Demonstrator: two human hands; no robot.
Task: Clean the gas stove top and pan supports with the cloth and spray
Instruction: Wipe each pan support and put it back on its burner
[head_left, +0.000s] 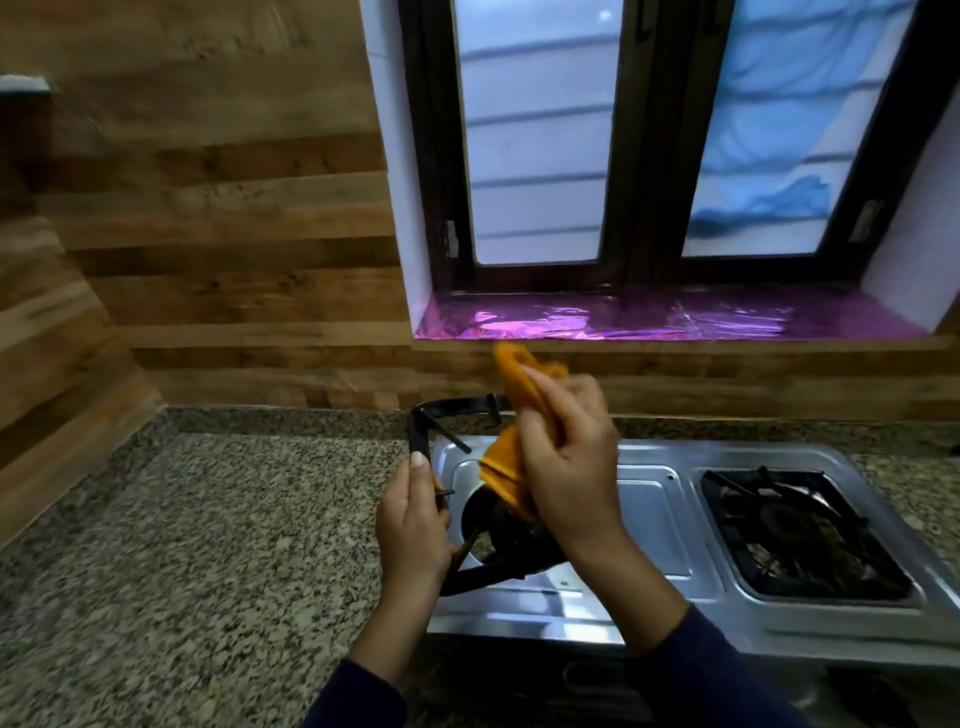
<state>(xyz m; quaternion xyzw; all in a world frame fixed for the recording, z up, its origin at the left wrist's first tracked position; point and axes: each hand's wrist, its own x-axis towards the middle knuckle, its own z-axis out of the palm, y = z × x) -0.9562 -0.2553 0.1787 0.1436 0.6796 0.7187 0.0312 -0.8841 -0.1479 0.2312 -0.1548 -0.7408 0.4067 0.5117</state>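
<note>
Dark blue sleeves (717, 675) cover both forearms, which reach forward from the lower edge of the view. Wood-panelled wall (208, 234) runs behind and to the left of the work area. Below it lies the speckled granite tabletop (208, 545). A dark-framed window (649, 140) with two frosted panes is set in the wall, above a sill (649, 317) lined with purple foil. The steel gas stove top (649, 499) sits on the tabletop beneath the window. The right pan support (795, 530) is seated flat over its burner. The left pan support (420, 431) is lifted off the stove and tilted: its near edge is low over the stove front and its far edge is raised. Beneath it, the dark left burner well (493, 519) is exposed. The left hand (413, 525) grips the left bar of the lifted support, with the thumb laid along the bar. The right hand (566, 457) is closed around a bunched orange cloth (501, 478), inside the frame of that support. The cloth is blurred; contact with the support cannot be confirmed.
</note>
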